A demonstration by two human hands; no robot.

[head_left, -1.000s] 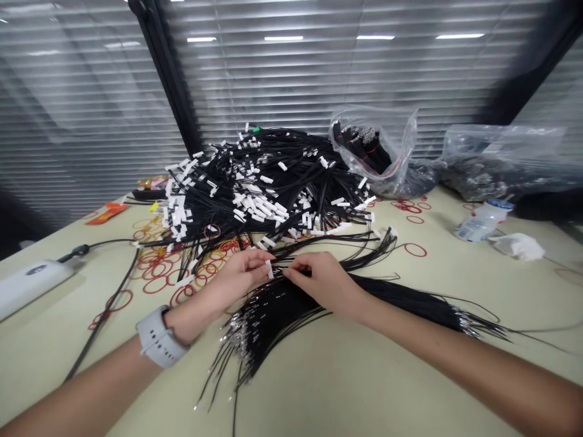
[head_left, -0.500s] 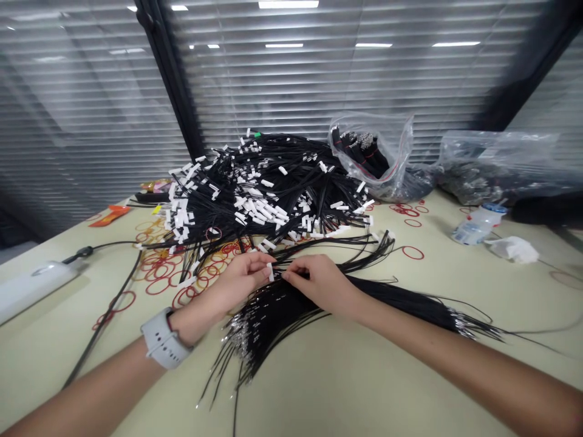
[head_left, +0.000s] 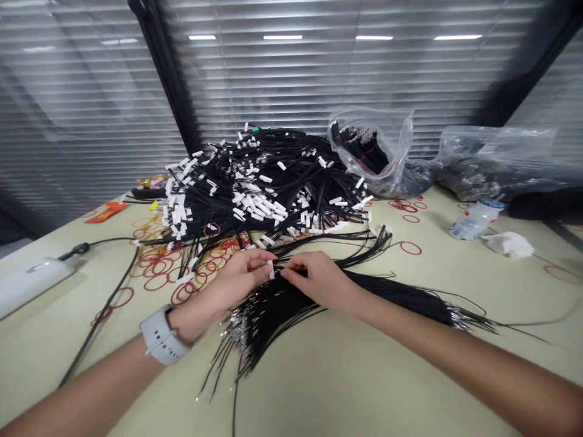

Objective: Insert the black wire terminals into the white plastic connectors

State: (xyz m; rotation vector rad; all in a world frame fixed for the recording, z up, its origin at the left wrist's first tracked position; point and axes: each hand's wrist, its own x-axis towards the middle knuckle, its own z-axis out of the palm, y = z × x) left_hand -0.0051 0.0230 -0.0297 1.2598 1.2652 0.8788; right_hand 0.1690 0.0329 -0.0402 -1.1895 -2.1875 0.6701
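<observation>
My left hand (head_left: pixel 243 274), with a grey watch strap at the wrist, pinches a small white connector (head_left: pixel 271 269) between thumb and fingers. Just to its right, my right hand (head_left: pixel 316 276) has thumb and forefinger closed on a thin black wire whose tip points at the connector; the exact contact is hidden. Below both hands lies a thick bundle of black wires (head_left: pixel 282 309) with bare metal terminals at its ends. Behind them, a few black wires (head_left: pixel 364 252) run off to the right.
A big heap of black cables with white connectors (head_left: pixel 259 206) fills the back. Red and yellow rubber bands (head_left: pixel 159 267) lie at left, near a white power strip (head_left: pixel 34 285). At right are clear plastic bags (head_left: pixel 396 176), a small bottle (head_left: pixel 478 218) and crumpled tissue (head_left: pixel 510 244).
The whole view has shifted slightly, with everything a little higher in the picture. Both hands keep the same pinched pose around the connector and wire.
</observation>
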